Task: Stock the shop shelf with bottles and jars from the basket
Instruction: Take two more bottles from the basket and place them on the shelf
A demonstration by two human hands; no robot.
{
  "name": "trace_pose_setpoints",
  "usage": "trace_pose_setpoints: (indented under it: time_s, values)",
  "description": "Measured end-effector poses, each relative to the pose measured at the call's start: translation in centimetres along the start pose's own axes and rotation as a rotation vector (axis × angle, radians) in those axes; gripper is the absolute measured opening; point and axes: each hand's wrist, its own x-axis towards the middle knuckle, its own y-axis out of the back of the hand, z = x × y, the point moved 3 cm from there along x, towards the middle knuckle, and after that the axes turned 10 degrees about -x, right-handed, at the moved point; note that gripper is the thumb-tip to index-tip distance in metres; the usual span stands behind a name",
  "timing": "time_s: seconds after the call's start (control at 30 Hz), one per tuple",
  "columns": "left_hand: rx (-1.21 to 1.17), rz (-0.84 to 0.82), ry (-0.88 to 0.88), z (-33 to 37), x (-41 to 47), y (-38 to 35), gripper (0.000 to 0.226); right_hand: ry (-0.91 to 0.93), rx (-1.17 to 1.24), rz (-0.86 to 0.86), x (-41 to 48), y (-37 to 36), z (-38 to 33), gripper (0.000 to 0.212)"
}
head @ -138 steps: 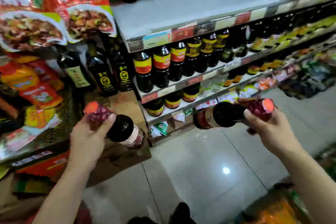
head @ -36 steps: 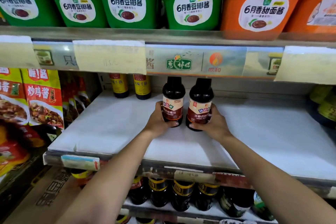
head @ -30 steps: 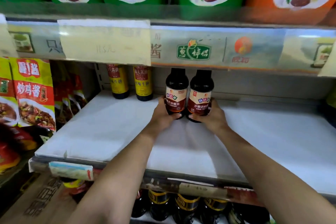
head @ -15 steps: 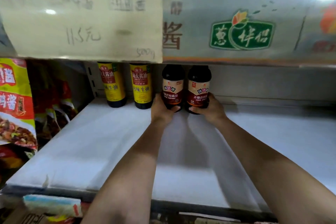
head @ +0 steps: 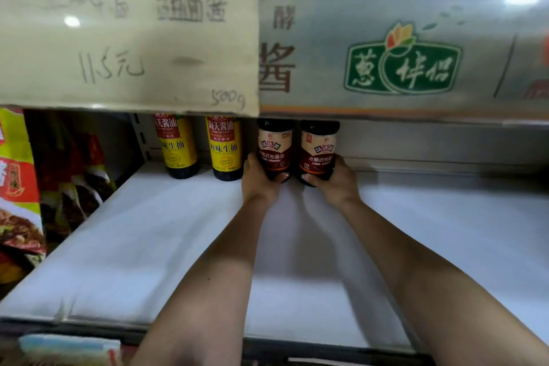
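Two dark soy sauce bottles with red and cream labels stand side by side at the back of the white shelf (head: 148,246). My left hand (head: 258,180) grips the left bottle (head: 274,144) low on its body. My right hand (head: 335,181) grips the right bottle (head: 319,145) the same way. Both bottle tops are hidden behind the edge of the shelf above. The basket is out of view.
Two yellow-labelled soy sauce bottles (head: 178,145) (head: 225,148) stand just left of mine at the back. Sauce packets (head: 17,187) hang at the far left. A handwritten price card (head: 127,38) and a branded strip (head: 401,62) front the shelf above.
Both hands have pushed the two bottles from the shelf's middle to its back, beside the yellow-labelled bottles. The camera has moved closer and lower.
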Motion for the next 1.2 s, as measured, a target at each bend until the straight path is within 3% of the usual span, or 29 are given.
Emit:
trace_pose_setpoints:
  time_s: [0.67, 0.77, 0.93, 1.0, 1.07, 1.2]
  values:
    - [0.009, 0.048, 0.016, -1.1, 0.5, -0.2, 0.076, -0.136, -0.026, 0.128, -0.5, 0.3, 0.2, 0.068]
    - [0.014, 0.007, 0.056, -0.9, 0.0, -0.1, 0.075, -0.113, -0.028, 0.131, -0.8, 0.6, -0.2, 0.063]
    - [-0.133, -0.085, 0.107, 0.3, -3.9, 2.2, 0.063, -0.056, 0.006, 0.042, -1.5, 1.7, -0.9, 0.077]
    - [-0.129, -0.077, 0.142, 0.7, -6.2, 4.1, 0.045, -0.037, 0.006, 0.019, -3.0, 2.7, -1.3, 0.068]
    - [-0.131, -0.183, 0.163, 1.6, -8.2, 6.5, 0.014, 0.008, -0.026, 0.031, -4.6, 3.9, -2.0, 0.049]
    - [-0.228, 0.009, 0.171, 5.1, -14.8, 13.5, 0.023, 0.080, 0.147, -0.020, -9.8, 5.1, -4.8, 0.024]
